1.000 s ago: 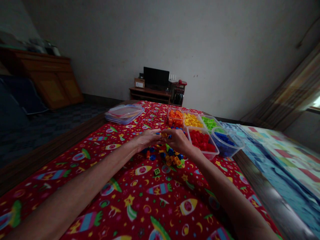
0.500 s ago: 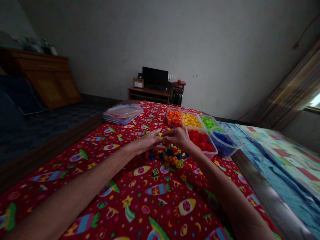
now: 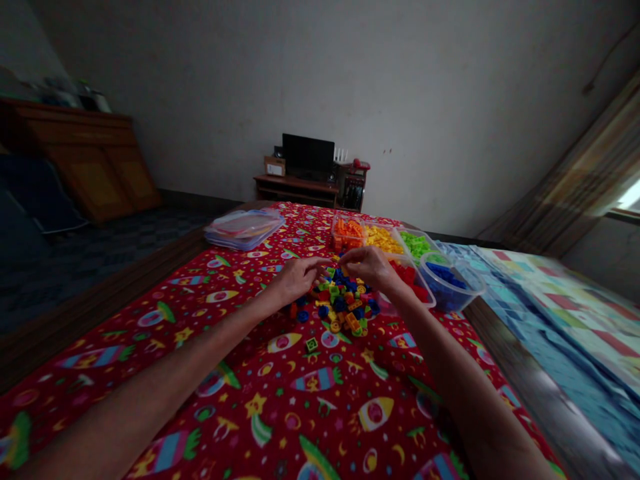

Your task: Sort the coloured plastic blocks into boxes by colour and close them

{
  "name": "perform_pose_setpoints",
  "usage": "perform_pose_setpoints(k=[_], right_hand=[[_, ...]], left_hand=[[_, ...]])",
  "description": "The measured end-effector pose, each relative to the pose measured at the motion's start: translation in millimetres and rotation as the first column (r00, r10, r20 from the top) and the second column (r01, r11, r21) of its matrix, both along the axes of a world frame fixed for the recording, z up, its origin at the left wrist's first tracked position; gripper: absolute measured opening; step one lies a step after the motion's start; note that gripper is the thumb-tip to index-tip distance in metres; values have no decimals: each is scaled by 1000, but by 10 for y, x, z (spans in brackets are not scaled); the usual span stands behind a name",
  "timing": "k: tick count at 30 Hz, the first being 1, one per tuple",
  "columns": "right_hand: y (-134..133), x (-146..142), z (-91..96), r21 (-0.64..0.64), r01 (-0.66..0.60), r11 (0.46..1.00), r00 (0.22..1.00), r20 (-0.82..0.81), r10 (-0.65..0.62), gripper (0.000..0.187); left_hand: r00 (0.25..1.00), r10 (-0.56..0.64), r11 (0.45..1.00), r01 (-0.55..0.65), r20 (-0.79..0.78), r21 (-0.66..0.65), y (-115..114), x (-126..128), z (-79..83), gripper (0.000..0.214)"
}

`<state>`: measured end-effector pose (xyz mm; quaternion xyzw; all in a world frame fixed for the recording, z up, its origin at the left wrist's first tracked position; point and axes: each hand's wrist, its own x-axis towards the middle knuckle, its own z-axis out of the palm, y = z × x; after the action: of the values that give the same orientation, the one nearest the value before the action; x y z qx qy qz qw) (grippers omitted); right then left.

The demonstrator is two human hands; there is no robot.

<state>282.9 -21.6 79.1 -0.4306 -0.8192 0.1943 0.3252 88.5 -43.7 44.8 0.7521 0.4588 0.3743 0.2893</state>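
A mixed pile of toy building bricks in blue, yellow, green, orange and red lies on the red patterned cloth. My left hand is at the pile's left edge, fingers loosely bent and apart, with nothing visible in them. Over the far right side of the pile is my right hand, its fingertips pinched together and pointing left; what they hold is too small to make out. One green brick lies apart in front of the pile, and a blue round piece sits at its left.
Clear tubs hold sorted bricks: orange, yellow, green, red and blue. My right forearm passes close to the red tub. Stacked plastic lids lie at the far left. A bed adjoins the right.
My hands, close together over the pile before, have drawn apart. The right hand has risen slightly and shifted right, uncovering more of the bricks between them.
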Motion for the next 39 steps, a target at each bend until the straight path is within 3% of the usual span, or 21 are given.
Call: perform_pose_setpoints(k=[2,6,8,11,14,20,25,32,36,39], right_hand=[[68,126,51,32,65,997,997,-38,-64,30],[159,358,102,68,171,983,983,-85,-165,27],[185,428,102,60,188,980,980,-85,-182,27],[262,484,140,50,184,982,981,-69,-181,27],[425,531,299,73,248,966,969,-31,-247,28],[923,662,681,180,377,909,903,149,-404,26],[1172,705,699,24,439,898,865,260,-429,30],[926,708,655,122,382,916,907,139,-397,30],[594,675,492,103,266,958,963,9,-268,31],[332,573,376,74,154,985,988,10,-155,29]], left_hand=[[987,11,985,17,-162,170,-45,38,-4,41],[927,-176,888,294,-330,352,-199,190,-67,41],[874,-250,828,416,-417,375,-277,267,-114,35],[788,-297,782,525,-539,336,-363,338,-183,26],[758,-299,781,543,-580,307,-389,358,-239,23],[791,-301,811,506,-532,294,-336,337,-305,20],[805,-317,834,489,-502,258,-313,309,-344,18],[810,-320,809,504,-492,302,-295,297,-383,17],[821,-290,800,490,-491,347,-260,272,-356,19],[844,-216,809,436,-491,394,-190,190,-316,21]])
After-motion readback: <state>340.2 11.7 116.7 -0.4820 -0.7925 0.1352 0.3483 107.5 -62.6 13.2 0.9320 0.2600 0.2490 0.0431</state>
